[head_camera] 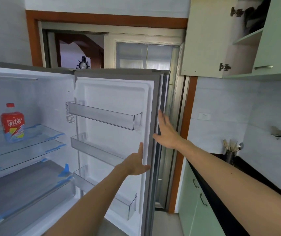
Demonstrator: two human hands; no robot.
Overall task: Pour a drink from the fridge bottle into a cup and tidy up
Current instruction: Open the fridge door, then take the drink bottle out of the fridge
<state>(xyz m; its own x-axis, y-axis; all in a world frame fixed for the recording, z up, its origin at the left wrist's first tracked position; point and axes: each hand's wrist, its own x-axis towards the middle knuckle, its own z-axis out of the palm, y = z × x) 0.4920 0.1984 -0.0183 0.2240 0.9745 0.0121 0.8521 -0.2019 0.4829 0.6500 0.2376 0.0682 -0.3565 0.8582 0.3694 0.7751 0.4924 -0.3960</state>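
There, both hands' fingers spread flat, left hand (137, 163) and right hand (166, 132), against the fridge door (112, 133) edge.

The fridge door (117, 133) stands open at frame centre. The left hand (136, 163) lies flat on its inner edge, the right hand (166, 132) on its outer edge, fingers spread. A red-capped bottle (12, 124) stands upright on a glass shelf (39, 138), left.

Two bare forearms show, with no sleeves, watches, rings or gloves on them. The left hand (136, 163) and right hand (166, 132) are both uncovered. The right forearm carries a few small dark moles.
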